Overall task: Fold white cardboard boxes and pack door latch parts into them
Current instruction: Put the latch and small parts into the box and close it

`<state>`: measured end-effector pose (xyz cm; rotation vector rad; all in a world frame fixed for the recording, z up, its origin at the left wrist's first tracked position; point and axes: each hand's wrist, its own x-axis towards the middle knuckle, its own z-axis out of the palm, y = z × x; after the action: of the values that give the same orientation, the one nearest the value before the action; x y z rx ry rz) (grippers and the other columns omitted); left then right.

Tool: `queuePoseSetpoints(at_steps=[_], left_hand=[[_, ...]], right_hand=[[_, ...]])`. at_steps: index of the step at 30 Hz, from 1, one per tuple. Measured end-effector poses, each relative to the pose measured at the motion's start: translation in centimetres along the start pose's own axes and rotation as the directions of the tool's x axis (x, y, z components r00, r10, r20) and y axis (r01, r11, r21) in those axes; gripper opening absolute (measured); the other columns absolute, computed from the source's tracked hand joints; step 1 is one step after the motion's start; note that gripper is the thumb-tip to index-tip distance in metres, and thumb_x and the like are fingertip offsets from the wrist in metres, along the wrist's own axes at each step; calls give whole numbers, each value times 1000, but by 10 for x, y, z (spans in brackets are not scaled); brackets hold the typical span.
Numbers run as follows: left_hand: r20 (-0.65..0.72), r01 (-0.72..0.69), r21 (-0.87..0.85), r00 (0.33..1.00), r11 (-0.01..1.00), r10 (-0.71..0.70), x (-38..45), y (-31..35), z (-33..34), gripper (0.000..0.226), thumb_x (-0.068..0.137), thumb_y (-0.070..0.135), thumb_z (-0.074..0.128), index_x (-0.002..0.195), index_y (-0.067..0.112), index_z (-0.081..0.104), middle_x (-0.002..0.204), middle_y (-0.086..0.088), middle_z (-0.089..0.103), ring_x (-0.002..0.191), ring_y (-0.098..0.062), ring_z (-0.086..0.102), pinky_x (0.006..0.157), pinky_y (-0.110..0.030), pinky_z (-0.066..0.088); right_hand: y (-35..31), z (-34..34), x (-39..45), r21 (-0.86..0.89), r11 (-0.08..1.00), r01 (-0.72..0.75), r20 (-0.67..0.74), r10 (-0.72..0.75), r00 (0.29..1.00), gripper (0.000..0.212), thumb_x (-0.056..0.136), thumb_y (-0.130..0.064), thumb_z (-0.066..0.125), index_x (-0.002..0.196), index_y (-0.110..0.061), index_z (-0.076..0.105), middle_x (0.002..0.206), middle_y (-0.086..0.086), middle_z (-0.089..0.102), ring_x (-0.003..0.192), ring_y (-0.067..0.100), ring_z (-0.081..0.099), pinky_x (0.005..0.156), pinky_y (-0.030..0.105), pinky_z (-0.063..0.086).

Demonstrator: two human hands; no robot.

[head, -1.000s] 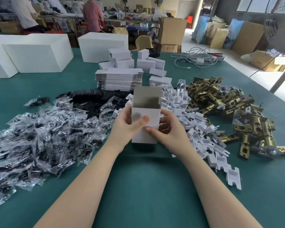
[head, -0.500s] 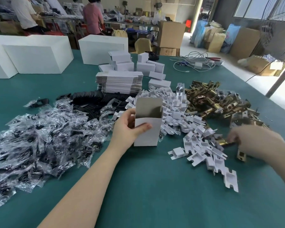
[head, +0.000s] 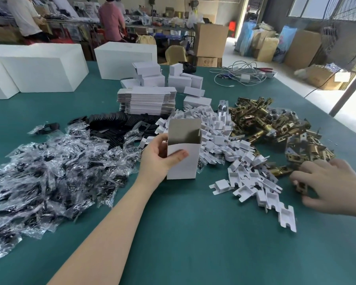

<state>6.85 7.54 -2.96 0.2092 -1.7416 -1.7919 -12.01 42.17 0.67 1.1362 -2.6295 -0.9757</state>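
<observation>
Left hand (head: 159,159) grips open box (head: 183,153), upright on bench (head: 193,233), frame centre. Right hand (head: 333,186), lower right, curled over brass latch (head: 280,171); grasp unclear. Risk: box tipping if latch catches flap.

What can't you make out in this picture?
- Inside of the box: head view, its own front wall hides the bottom.
- Right hand: motion-blurred; whether it grips a latch is unclear.
- Bags: contents too small and glare-covered.
- Left hand: fingers hidden behind the box.
</observation>
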Motion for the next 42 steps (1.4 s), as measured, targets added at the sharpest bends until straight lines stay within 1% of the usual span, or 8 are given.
queuePoseSetpoints(at_steps=[5,11,15,19,28,34,39,42], left_hand=[[-10,-19,-21,1000,1000,19,-1,-1,2,36,70,14,79,102,17,62,88,4,75,82,-13,70,71,-26,56],[12,-8,-32,1000,999,8,-1,-2,4,40,72,15,79,107,16,60,90,6,75,86,-13,70,77,-27,57],[15,2,-53,1000,999,-2,-1,-2,3,39,71,15,78,105,16,60,90,5,75,86,-13,70,77,-27,57],[24,4,-67,1000,998,-2,-2,-1,3,41,70,14,78,107,13,60,90,3,75,86,-15,71,76,-30,58],[47,35,-133,998,991,-29,0,1,-1,46,70,16,80,113,18,64,106,3,75,101,-16,71,80,-19,55],[45,36,-101,998,994,-32,2,-1,-3,41,65,17,83,102,18,65,94,3,76,88,-11,73,72,-20,56],[35,6,-127,999,992,-1,-1,-4,2,43,64,8,82,101,16,63,90,3,76,87,-13,73,75,-20,56],[34,5,-132,999,991,0,0,-4,2,43,63,6,82,101,15,62,89,3,76,86,-12,72,74,-20,56]], right_hand=[[11,8,0,70,991,115,-325,-86,942,28,55,-52,72,76,-35,61,72,-9,57,65,19,60,69,35,24],[27,17,10,248,963,105,-604,70,794,31,89,-29,39,80,-17,67,69,2,62,60,29,60,61,37,46],[39,12,12,557,830,-10,-434,302,848,12,83,-35,66,93,-40,63,71,-24,47,59,18,57,55,40,55],[61,7,19,515,846,-139,-267,312,912,51,73,-75,42,91,-37,70,62,-28,48,61,15,62,55,34,56],[69,-40,20,569,814,-118,-247,306,919,53,77,-78,36,82,-39,71,64,-26,59,58,4,62,52,33,57],[54,-126,1,857,505,98,-321,377,869,48,62,-93,53,82,-53,67,71,2,70,66,40,65,50,50,57],[-15,-207,-1,836,273,475,-537,232,811,7,83,-48,65,88,-45,68,80,-11,71,48,5,51,40,9,40],[-45,-227,18,776,245,581,-625,171,762,7,89,-27,63,92,-34,63,80,-15,69,63,-1,58,59,14,52]])
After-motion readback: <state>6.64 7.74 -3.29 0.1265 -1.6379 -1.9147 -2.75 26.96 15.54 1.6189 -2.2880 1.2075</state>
